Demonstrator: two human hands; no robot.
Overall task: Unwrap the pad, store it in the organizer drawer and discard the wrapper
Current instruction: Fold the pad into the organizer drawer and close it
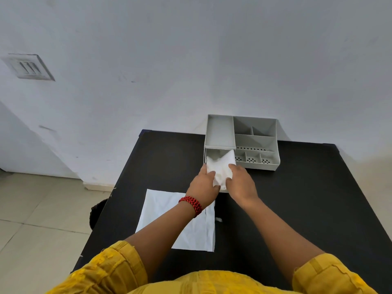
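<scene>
The white pad (221, 166) is folded and sits partly inside the pulled-out drawer (209, 153) of the grey organizer (256, 143). My left hand (203, 185) grips the pad's near left side, and my right hand (240, 183) grips its near right side. Both hands hide the drawer's front edge and the pad's near end. The flattened white wrapper (161, 211) lies on the black table (307, 198) under my left forearm. A red and black band sits on my left wrist.
The organizer stands at the table's far edge against a white wall (191, 60). A small white scrap (218, 219) lies beside the wrapper. Tiled floor (38, 219) lies to the left of the table, where a dark object (96, 215) pokes out.
</scene>
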